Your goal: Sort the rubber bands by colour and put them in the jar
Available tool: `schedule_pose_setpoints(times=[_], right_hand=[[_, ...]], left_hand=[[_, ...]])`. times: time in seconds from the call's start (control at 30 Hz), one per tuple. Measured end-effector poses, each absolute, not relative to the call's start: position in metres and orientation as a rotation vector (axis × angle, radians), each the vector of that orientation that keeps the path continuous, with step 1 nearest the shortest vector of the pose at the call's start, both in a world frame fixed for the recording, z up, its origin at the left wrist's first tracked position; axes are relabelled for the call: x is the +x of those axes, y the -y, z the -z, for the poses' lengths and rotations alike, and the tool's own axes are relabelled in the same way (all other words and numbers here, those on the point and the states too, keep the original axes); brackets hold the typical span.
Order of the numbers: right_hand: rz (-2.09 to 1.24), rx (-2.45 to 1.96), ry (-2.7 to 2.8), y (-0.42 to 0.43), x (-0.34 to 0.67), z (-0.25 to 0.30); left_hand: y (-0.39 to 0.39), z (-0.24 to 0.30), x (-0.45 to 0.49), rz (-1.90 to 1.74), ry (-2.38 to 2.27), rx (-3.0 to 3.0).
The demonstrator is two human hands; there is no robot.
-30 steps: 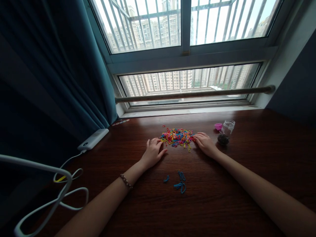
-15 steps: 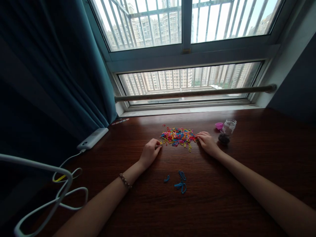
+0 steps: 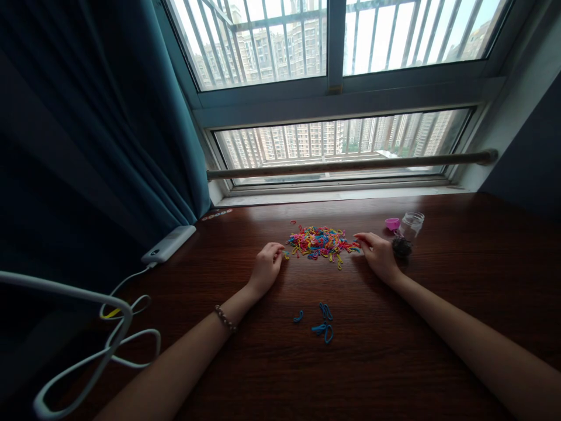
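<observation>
At the left fringe of the pile of coloured bands [image 3: 319, 241]: left hand [image 3: 265, 269] knuckles-up, fingers [image 3: 275, 250] curled in, thumb and forefinger tips drawn close together right at the outermost bands. Too small to tell whether a band is pinched between them. Heel of the hand rests on the counter [image 3: 394, 351]. Wrist straight, with a beaded bracelet [image 3: 225, 319] on it. Forearm runs back toward the lower left.

At the right fringe of the pile: right hand [image 3: 379, 256] palm-down, turned slightly inward. Forefinger reaches out to the edge bands and the other fingers are loosely bent behind it. Cannot tell if anything is gripped. Forearm lies low over the counter, angled to the lower right.

Pile sits between the two hands, mid-counter, toward the window [image 3: 333, 88]. Colours are pink, yellow, blue and orange.

A few blue bands [image 3: 323, 324] lie apart from the pile, nearer the body, between the forearms.

Glass jar [image 3: 411, 233] stands upright just beyond the right hand, with dark contents at the bottom. Pink lid [image 3: 391, 223] lies beside it on the pile side.

Far left: white power bank [image 3: 169, 244] at the foot of the teal curtain [image 3: 109, 128], with a white cable [image 3: 131, 342] looping off the counter edge.
</observation>
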State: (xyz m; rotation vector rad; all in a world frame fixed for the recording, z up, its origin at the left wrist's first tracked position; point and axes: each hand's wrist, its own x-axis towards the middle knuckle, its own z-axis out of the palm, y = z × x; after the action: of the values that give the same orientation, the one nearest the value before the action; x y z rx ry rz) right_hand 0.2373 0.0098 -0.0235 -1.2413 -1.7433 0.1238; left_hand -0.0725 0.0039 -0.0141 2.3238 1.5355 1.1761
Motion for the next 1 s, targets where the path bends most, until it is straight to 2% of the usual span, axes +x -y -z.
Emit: schedule_pose_setpoints(times=[0.47,0.67,0.87,1.0], right_hand=[[-0.105,-1.227,1.776,-0.007,0.236,0.021],[-0.090,-1.241,1.777,-0.006,0.236,0.020],[-0.098,-1.279,1.715,-0.001,0.230,0.015],[-0.237,-1.147,1.777,0.033,0.199,0.003]], left_hand=[[-0.006,0.013,-0.077,-1.200,-1.676,1.988],[-0.005,0.012,-0.076,-1.223,-1.585,1.883],[-0.003,0.011,-0.076,-1.179,-1.614,2.050],[-0.002,0.011,-0.076,-1.175,-1.530,2.220]])
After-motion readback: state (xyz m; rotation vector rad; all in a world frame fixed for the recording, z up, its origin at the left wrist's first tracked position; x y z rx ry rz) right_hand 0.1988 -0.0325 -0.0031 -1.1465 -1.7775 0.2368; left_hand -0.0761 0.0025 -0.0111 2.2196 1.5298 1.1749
